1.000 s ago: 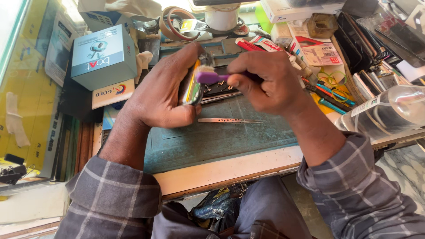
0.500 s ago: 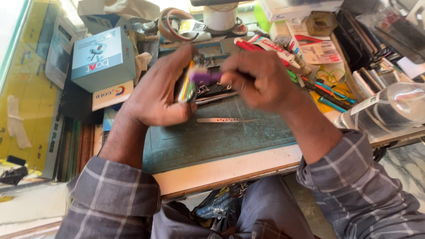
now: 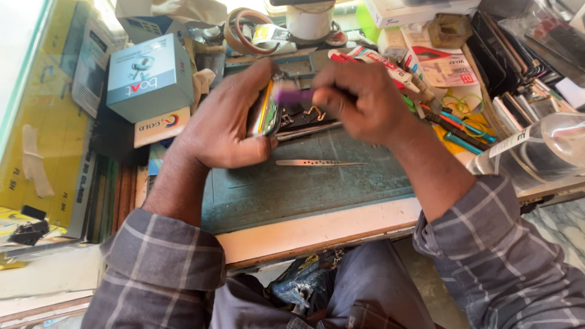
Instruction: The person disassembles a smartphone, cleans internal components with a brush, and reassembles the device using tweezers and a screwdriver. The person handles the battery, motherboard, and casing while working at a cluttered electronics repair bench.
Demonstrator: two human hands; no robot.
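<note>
Tweezers lie on the mat — box to its left.

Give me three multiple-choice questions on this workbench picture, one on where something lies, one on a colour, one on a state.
1. Where do the metal tweezers lie?
A. on the green mat
B. on the blue box
C. in the right hand

2. What colour is the tool handle in the right hand?
A. red
B. purple
C. white

3. How does the left hand hold the phone?
A. flat on the mat
B. up on its edge
C. not at all

Answers: 1 A, they rest untouched on the green mat. 2 B, purple shows beside the fingers. 3 B, the thin edge faces the camera.
</note>
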